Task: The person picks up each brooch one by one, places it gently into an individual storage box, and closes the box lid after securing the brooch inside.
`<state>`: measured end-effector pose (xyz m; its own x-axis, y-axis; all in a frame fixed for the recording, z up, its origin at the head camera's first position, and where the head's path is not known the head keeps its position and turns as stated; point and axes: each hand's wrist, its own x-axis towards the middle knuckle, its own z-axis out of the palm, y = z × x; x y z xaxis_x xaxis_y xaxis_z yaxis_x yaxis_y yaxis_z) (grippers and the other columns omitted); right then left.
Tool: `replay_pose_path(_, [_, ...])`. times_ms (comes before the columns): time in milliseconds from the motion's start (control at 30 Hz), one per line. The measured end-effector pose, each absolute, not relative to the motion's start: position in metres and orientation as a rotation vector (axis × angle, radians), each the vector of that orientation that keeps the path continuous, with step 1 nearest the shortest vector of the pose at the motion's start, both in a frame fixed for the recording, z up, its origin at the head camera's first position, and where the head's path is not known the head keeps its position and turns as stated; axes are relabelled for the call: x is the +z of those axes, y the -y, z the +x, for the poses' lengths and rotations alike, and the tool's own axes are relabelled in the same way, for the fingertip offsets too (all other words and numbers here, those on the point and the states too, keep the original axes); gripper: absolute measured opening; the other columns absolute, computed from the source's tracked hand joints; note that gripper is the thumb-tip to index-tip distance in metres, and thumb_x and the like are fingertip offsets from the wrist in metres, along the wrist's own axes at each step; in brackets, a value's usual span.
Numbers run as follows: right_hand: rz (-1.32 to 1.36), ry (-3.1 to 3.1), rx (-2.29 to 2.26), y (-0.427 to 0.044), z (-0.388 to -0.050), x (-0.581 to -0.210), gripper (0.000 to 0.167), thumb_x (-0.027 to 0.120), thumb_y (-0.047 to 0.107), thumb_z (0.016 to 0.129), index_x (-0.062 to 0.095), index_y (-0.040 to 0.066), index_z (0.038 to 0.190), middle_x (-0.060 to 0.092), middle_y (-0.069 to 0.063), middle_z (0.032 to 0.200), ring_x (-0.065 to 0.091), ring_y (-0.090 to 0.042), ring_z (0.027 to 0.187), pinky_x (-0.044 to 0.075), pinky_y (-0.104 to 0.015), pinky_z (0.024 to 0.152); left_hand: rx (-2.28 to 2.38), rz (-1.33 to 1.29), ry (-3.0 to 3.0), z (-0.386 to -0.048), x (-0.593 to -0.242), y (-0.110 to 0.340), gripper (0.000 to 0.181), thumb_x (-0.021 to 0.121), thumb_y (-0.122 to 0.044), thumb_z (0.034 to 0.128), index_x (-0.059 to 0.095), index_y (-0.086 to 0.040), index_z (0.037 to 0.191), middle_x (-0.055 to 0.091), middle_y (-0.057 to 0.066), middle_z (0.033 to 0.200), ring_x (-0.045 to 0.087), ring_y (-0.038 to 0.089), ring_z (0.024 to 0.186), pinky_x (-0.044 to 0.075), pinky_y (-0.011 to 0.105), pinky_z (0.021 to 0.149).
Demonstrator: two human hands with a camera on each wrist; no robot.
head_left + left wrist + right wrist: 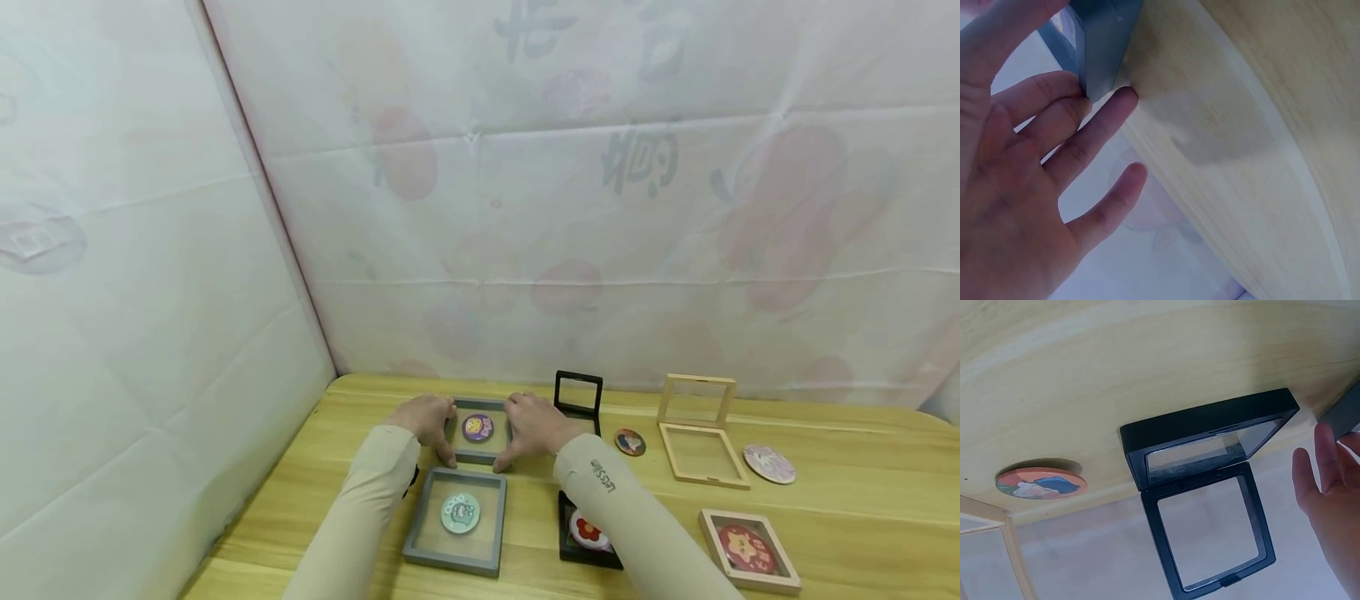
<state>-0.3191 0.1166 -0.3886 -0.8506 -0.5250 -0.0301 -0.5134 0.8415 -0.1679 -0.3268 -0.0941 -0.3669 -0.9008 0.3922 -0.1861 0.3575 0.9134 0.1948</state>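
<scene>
A grey frame [475, 456] with a purple round badge [477, 427] inside lies flat at the back of the table, between both hands. My left hand [426, 422] grips its left side, thumb at the near corner; in the left wrist view the hand [1035, 156] has fingertips against the frame's edge [1105, 50], two fingers spread away. On the opposite side my right hand [534, 428] holds the frame, thumb near the front corner. The right wrist view catches this hand [1335, 500] at the edge, its fingers on the grey frame [1342, 414].
Nearer stands a grey frame [453, 565] with a green badge. Right of the hands are an open black frame [578, 374], a loose badge [630, 442], an open wooden frame [712, 481], a pink badge [769, 464], a closed wooden frame [765, 582] and a black frame [590, 557] under the right forearm.
</scene>
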Motion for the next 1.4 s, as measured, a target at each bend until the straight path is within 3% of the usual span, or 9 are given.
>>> replay_pose_path(467, [-0.814, -2.949, -0.225, -0.116, -0.317, -0.387, 0.099, 0.088, 0.055, 0.073, 0.052, -0.011, 0.138, 0.050, -0.026, 0.144, 0.049, -0.041, 0.130, 0.041, -0.049, 0.109, 0.124, 0.576, -2.884, -0.325, -0.363, 0.092, 0.080, 0.098, -0.035, 0.0628, 0.067, -0.004, 0.129, 0.066, 0.010, 0.129, 0.062, 0.031, 0.116, 0.048, 0.046, 0.101])
replay_pose_path(567, [-0.816, -2.955, -0.193, -0.114, -0.316, -0.386, 0.097, 0.086, 0.056, 0.074, 0.054, -0.010, 0.137, 0.050, -0.024, 0.144, 0.050, -0.040, 0.130, 0.042, -0.048, 0.108, 0.061, 0.589, -2.885, -0.324, -0.361, 0.093, 0.079, 0.097, -0.037, 0.0643, 0.066, -0.004, 0.130, 0.064, 0.011, 0.134, 0.062, 0.032, 0.118, 0.046, 0.049, 0.104])
replay_pose_path(767, [-0.769, -2.974, -0.002, -0.109, -0.313, -0.382, 0.093, 0.082, 0.066, 0.073, 0.060, -0.001, 0.135, 0.053, -0.015, 0.144, 0.052, -0.034, 0.128, 0.045, -0.051, 0.104, 0.059, 0.534, -2.822, -0.320, -0.357, 0.090, 0.087, 0.091, -0.042, 0.0729, 0.056, -0.005, 0.143, 0.049, 0.013, 0.152, 0.053, 0.036, 0.131, 0.035, 0.057, 0.111])
replay_pose_path(867, [-0.766, -2.975, 0.102, -0.110, -0.313, -0.379, 0.095, 0.078, 0.071, 0.073, 0.061, 0.001, 0.134, 0.055, -0.014, 0.144, 0.054, -0.032, 0.127, 0.048, -0.050, 0.100, 0.111, 0.523, -2.796, -0.321, -0.354, 0.088, 0.088, 0.084, -0.048, 0.0808, 0.047, -0.008, 0.151, 0.053, 0.014, 0.148, 0.053, 0.037, 0.131, 0.038, 0.057, 0.109])
replay_pose_path(967, [-0.745, -2.941, 0.111, -0.113, -0.314, -0.374, 0.096, 0.075, 0.073, 0.075, 0.060, 0.001, 0.137, 0.052, -0.015, 0.147, 0.054, -0.032, 0.129, 0.050, -0.048, 0.100, 0.160, 0.596, -2.817, -0.324, -0.353, 0.087, 0.076, 0.075, -0.046, 0.0905, 0.049, -0.007, 0.150, 0.067, 0.013, 0.127, 0.060, 0.033, 0.121, 0.045, 0.052, 0.103])
replay_pose_path(1067, [-0.705, -2.887, 0.027, -0.119, -0.316, -0.367, 0.097, 0.074, 0.070, 0.078, 0.055, -0.001, 0.142, 0.047, -0.017, 0.152, 0.049, -0.035, 0.134, 0.047, -0.049, 0.103, 0.211, 0.718, -2.864, -0.328, -0.352, 0.087, 0.055, 0.069, -0.037, 0.0974, 0.060, -0.003, 0.139, 0.072, 0.012, 0.113, 0.068, 0.029, 0.107, 0.051, 0.047, 0.098])
replay_pose_path(1133, [-0.690, -2.855, -0.042, -0.122, -0.316, -0.364, 0.097, 0.073, 0.067, 0.081, 0.050, 0.000, 0.146, 0.045, -0.018, 0.153, 0.047, -0.036, 0.137, 0.045, -0.051, 0.104, 0.242, 0.783, -2.890, -0.330, -0.352, 0.087, 0.044, 0.067, -0.033, 0.0989, 0.066, -0.001, 0.130, 0.073, 0.013, 0.115, 0.069, 0.028, 0.104, 0.052, 0.045, 0.096])
replay_pose_path(1233, [-0.730, -2.832, -0.136, -0.129, -0.316, -0.361, 0.087, 0.074, 0.060, 0.086, 0.051, -0.001, 0.145, 0.050, -0.019, 0.148, 0.050, -0.035, 0.133, 0.046, -0.051, 0.103, 0.267, 0.855, -2.912, -0.330, -0.352, 0.087, 0.036, 0.068, -0.029, 0.0990, 0.071, -0.001, 0.122, 0.072, 0.014, 0.117, 0.070, 0.029, 0.103, 0.053, 0.045, 0.094])
replay_pose_path(1400, [-0.853, -2.838, -0.262, -0.143, -0.313, -0.354, 0.046, 0.075, 0.028, 0.094, 0.064, 0.001, 0.130, 0.063, -0.015, 0.131, 0.060, -0.032, 0.121, 0.049, -0.046, 0.100, 0.320, 0.940, -2.935, -0.329, -0.354, 0.083, 0.031, 0.068, -0.026, 0.0987, 0.073, -0.001, 0.116, 0.073, 0.015, 0.114, 0.070, 0.029, 0.101, 0.054, 0.046, 0.092])
